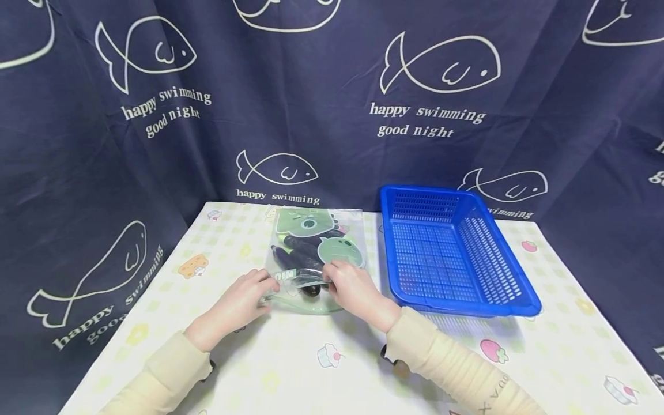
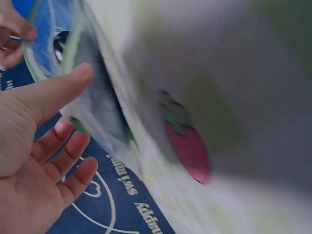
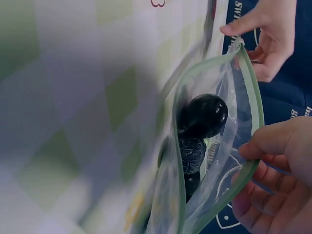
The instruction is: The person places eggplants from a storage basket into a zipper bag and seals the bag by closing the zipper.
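A clear zip bag with green cartoon prints and a green-edged mouth lies on the table. Inside are several dark purple eggplants; their rounded black ends show through the parted mouth in the right wrist view. My right hand pinches the upper rim of the mouth between thumb and fingers. At the mouth's left corner is my left hand, thumb and fingers spread apart beside the plastic in the left wrist view. Part of the eggplants is hidden by the bag's prints.
A blue perforated plastic basket stands right of the bag, close to my right forearm. The table has a light checked cloth with cupcake and strawberry prints. Behind and at the sides hangs a dark blue fish-print curtain.
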Motion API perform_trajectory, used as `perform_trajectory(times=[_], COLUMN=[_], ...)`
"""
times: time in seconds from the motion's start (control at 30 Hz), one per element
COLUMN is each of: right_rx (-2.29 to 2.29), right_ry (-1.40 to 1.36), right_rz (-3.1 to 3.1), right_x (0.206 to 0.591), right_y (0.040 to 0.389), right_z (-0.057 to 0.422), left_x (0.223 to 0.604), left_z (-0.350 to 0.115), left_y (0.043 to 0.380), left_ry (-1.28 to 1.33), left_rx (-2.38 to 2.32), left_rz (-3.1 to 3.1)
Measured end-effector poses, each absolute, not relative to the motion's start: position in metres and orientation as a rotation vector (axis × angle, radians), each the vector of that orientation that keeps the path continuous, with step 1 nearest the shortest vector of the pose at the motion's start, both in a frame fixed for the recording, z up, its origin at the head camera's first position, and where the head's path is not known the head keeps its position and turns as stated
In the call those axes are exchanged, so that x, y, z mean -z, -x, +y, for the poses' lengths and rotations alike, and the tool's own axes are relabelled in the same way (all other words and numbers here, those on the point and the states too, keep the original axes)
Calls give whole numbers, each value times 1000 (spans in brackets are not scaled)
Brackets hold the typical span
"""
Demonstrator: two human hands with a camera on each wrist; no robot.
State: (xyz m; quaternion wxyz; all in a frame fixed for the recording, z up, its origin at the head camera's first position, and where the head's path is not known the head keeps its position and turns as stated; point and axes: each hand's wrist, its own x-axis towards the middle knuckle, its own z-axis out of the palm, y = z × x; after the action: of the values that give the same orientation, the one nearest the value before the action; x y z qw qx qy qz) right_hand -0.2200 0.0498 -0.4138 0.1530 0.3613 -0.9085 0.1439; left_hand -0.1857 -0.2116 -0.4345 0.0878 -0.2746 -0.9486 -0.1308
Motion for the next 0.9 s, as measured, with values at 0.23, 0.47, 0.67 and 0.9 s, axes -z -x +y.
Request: perform_trajectory(times=[0.23, 0.47, 0.67, 0.9], right_rx=[-389, -336, -319, -217], right_ry=[-1115, -1174, -1237, -1328], right_rz=[-2572, -2549, -2425, -2364], right_x=[421, 423, 416, 412], right_y=[214, 207, 203, 204], right_z=[53, 47, 25, -9], left_x=[444, 444, 443, 442], left_z=[-225, -232, -234, -234], left_y=[182, 178, 176, 178], left_ry=[848, 841, 804, 753], left_rx=[233, 255, 285, 239], left_rz=[-2706, -2623, -2620, -2591])
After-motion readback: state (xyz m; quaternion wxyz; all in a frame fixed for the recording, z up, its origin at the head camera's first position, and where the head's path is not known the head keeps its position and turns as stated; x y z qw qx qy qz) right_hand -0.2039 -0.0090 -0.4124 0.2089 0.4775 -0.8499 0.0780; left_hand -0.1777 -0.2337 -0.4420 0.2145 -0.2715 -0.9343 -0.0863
